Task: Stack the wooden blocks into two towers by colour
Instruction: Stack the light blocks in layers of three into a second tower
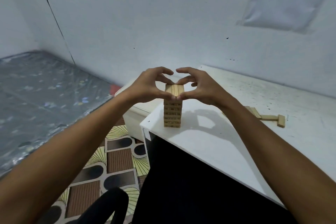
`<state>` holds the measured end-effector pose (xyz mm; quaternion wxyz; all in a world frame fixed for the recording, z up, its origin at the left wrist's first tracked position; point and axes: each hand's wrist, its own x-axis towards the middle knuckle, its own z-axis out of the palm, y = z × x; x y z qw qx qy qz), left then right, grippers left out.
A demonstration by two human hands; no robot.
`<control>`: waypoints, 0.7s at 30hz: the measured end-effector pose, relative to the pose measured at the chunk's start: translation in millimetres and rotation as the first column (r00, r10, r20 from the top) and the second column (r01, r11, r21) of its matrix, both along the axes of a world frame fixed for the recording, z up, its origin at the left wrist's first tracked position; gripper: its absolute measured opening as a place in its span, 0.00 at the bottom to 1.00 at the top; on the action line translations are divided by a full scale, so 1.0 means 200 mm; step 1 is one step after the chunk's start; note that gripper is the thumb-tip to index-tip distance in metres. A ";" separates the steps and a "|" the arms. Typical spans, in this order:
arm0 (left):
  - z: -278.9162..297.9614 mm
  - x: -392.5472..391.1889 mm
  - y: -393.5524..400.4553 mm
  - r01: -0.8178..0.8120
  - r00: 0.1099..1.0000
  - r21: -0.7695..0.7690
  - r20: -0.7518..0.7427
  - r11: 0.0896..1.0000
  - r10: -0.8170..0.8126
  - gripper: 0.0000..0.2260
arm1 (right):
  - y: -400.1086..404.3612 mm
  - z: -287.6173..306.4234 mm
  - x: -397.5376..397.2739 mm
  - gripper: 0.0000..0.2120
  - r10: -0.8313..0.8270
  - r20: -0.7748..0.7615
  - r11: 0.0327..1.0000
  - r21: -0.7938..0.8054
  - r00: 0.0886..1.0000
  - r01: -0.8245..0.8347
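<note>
A tower of light wooden blocks (172, 112), several layers high, stands near the left corner of the white table (200, 143). My left hand (147, 85) and my right hand (198, 87) meet at its top layer (175, 90). Each hand pinches the top blocks between thumb at the near edge and fingertips at the far edge. The other fingers arch above the tower. A few loose wooden blocks (271, 117) lie flat on the table to the right, partly hidden behind my right forearm.
The table's left edge and corner (143, 123) are close to the tower. A white box (134, 114) sits on the patterned floor (116, 160) beside it. A mattress in plastic (45, 96) lies at left. The wall with a sheet of paper (287, 0) rises behind.
</note>
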<state>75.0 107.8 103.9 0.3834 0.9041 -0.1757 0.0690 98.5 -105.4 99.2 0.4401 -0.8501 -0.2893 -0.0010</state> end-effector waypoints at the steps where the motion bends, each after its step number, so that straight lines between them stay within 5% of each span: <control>1: -0.01 0.01 0.01 -0.002 1.000 -0.006 -0.012 1.000 0.002 0.34 | 0.01 -0.01 0.01 0.37 0.003 -0.008 1.000 0.000 1.000 -0.003; 21: -0.07 0.04 0.02 -0.015 0.996 -0.054 -0.083 0.998 0.011 0.31 | 0.03 -0.06 0.02 0.37 -0.009 -0.015 1.000 -0.011 1.000 0.009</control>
